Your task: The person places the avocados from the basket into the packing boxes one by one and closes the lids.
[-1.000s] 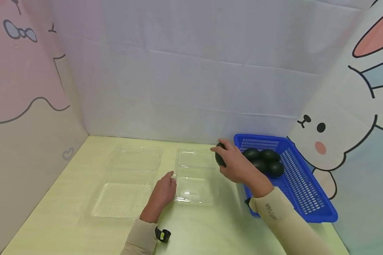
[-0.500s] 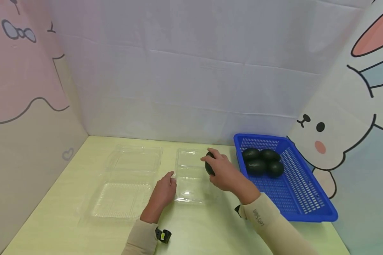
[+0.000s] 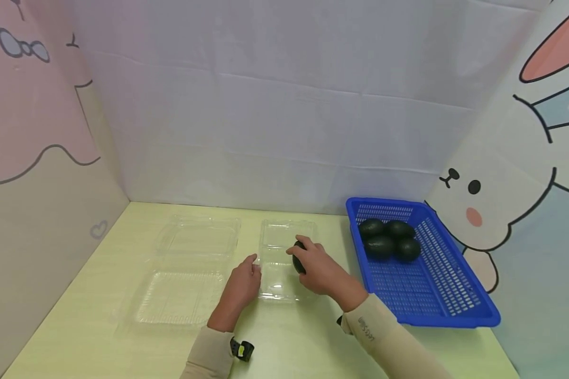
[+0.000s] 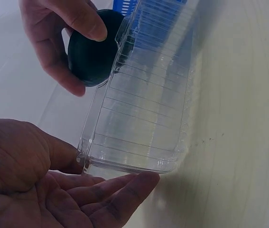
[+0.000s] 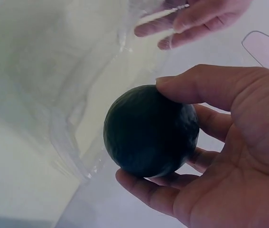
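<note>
A dark green avocado [image 3: 299,257] is gripped by my right hand [image 3: 316,268] above the front part of a clear plastic clamshell box [image 3: 284,227]. In the right wrist view, thumb and fingertips sit round the sides of the avocado [image 5: 146,130]. The box lies open, its two halves spread front to back. My left hand [image 3: 243,281] rests at the left edge of its front half. In the left wrist view, the left thumb [image 4: 63,154] touches the rim at one corner, and fairly straight fingers lie against the outer wall.
A blue perforated basket [image 3: 436,292] stands at the right, with several dark avocados [image 3: 379,246] in its far left part. Another clear clamshell box [image 3: 180,297] lies open on the left side of the pale yellow table [image 3: 284,347]. A white wall [image 3: 284,131] closes the back.
My right hand has carried the avocado from the basket's left edge leftward and nearer, to above the front half of the middle box. The left hand has stayed in place.
</note>
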Tool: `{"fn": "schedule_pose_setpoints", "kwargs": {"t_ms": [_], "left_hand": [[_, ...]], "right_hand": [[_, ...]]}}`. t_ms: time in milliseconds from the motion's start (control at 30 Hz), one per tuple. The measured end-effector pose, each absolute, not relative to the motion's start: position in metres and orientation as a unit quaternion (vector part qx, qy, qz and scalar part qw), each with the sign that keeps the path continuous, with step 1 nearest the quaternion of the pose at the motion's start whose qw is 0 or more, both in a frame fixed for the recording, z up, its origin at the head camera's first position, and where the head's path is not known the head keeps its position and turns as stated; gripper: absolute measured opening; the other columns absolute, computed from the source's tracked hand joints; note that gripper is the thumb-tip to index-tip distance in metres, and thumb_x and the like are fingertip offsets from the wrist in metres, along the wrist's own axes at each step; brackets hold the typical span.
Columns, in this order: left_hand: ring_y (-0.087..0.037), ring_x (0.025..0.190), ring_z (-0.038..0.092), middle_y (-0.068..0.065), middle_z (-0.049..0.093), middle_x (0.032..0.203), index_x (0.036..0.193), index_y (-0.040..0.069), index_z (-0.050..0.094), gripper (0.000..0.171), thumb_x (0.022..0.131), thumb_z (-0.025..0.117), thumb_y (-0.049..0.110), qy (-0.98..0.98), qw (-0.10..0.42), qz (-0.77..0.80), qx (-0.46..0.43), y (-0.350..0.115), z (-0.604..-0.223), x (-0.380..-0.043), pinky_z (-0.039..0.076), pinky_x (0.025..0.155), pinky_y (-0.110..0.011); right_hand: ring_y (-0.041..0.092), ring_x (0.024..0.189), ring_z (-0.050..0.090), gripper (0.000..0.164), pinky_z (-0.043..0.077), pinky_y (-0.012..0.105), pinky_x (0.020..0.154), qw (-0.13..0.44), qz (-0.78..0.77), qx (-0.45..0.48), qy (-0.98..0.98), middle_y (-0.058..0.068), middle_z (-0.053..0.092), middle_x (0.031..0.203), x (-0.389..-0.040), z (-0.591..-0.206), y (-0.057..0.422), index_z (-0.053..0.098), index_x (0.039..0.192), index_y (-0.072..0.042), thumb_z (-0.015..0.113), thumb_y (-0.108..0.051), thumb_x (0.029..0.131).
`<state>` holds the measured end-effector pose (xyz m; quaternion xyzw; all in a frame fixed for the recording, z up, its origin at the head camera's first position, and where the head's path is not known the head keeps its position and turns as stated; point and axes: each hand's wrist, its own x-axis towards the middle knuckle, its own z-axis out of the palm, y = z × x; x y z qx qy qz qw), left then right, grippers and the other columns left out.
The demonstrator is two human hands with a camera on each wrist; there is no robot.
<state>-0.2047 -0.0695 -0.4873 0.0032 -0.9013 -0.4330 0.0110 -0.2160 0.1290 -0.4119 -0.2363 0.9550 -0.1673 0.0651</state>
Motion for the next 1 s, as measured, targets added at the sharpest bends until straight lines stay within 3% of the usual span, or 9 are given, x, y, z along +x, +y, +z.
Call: {"fn": "schedule_pose_setpoints", "kwargs": {"t_ms": [600, 1000], "left_hand": [[-0.028, 0.085, 0.059, -0.03, 0.066, 0.122, 0.141, -0.013, 0.051, 0.042, 0.105, 0.046, 0.008, -0.903, 0.01, -0.43, 0.005, -0.068, -0.486, -0.203, 0.053, 0.08, -0.051], [-0.028, 0.086, 0.06, -0.028, 0.067, 0.121, 0.14, -0.013, 0.052, 0.041, 0.105, 0.047, 0.007, -0.906, 0.014, -0.424, 0.001, -0.07, -0.484, -0.202, 0.053, 0.082, -0.051]], "right_hand": [[0.046, 0.13, 0.049, 0.051, 0.048, 0.053, 0.102, 0.109, -0.168, -0.245, 0.949, 0.02, 0.038, 0.157, -0.215, -0.435, 0.127, 0.063, 0.136, -0.01, 0.079, -0.001, 0.089], [0.047, 0.124, 0.054, 0.051, 0.05, 0.053, 0.099, 0.1, -0.166, -0.237, 0.952, 0.021, 0.042, 0.153, -0.216, -0.442, 0.126, 0.066, 0.133, -0.01, 0.084, -0.005, 0.086]]}}
